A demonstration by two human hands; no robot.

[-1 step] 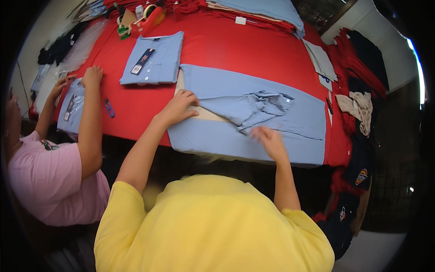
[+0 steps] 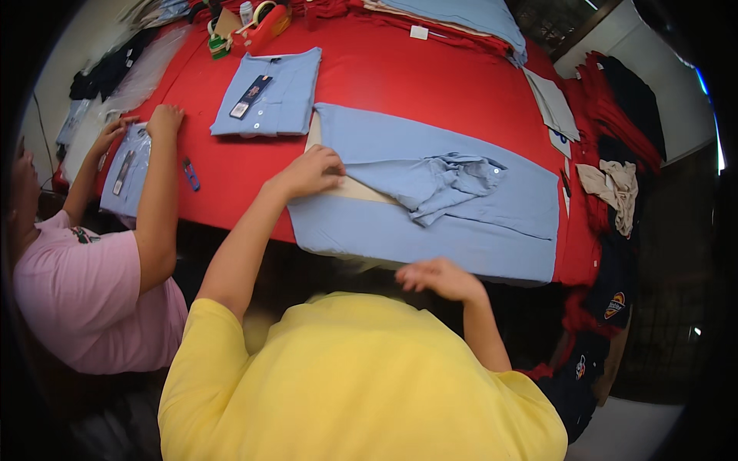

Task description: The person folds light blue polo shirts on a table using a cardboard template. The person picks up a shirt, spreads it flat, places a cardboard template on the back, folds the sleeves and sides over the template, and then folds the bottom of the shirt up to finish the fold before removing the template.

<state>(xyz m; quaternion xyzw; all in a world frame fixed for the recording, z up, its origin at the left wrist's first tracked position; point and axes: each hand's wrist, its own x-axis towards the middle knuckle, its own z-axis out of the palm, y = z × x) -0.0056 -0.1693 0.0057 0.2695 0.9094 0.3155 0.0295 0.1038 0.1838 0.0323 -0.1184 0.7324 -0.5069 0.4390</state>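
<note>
A light blue shirt [image 2: 507, 207] lies spread on the table, one sleeve [image 2: 453, 183] bunched across it with a button at its cuff. Part of a flat beige board [image 2: 361, 190] shows between the shirt's panels. My left hand [image 2: 311, 170] rests on the board at the shirt's left end, fingers bent and thumb apart, its fingertips near the narrow end of the fold. Off the front edge of the table, my right hand [image 2: 444, 278] hovers with nothing in it, fingers loosely apart and touching no cloth.
Behind is a folded blue shirt [image 2: 269, 92] with a dark tag. A blue-handled small cutter [image 2: 191, 175] lies left. A co-worker in a pink shirt [image 2: 92, 284] handles a bagged shirt [image 2: 127, 173]. A red tape dispenser [image 2: 263, 29] and garment stacks [image 2: 623, 100] line the table's edges.
My right hand has drawn back from the shirt's front part, toward me and slightly left, past the table edge. My left hand stays at the shirt's left end. The view has shifted slightly.
</note>
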